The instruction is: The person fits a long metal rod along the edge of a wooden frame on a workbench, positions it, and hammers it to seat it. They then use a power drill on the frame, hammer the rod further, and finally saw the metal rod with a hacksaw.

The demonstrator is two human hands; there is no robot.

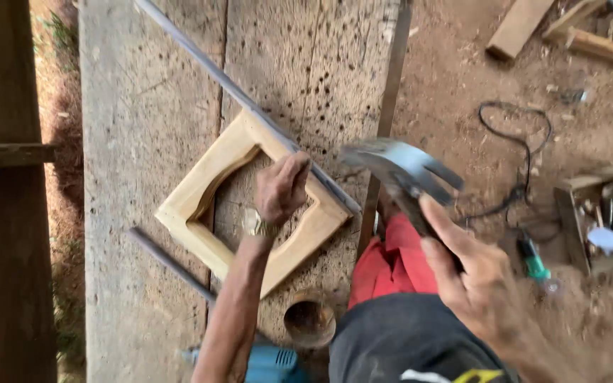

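A pale wooden frame [207,181] with a curved inner opening lies like a diamond on a worn plank workbench [143,106]. My left hand [282,188] rests on the frame's right side, fingers curled and pinched as if around something small that I cannot make out. A wristwatch [255,225] is on that wrist. My right hand [480,284] grips the handle of a claw hammer [402,167], raised and blurred to the right of the frame. A long thin metal rod [235,92] crosses the bench along the frame's upper right edge.
A second grey rod [168,262] lies below the frame. A round tin [309,323] and a blue power tool [267,363] sit near the bench's front edge. On the dirt floor are a black cable [526,142], wood offcuts [519,28], and a green-handled tool [533,261].
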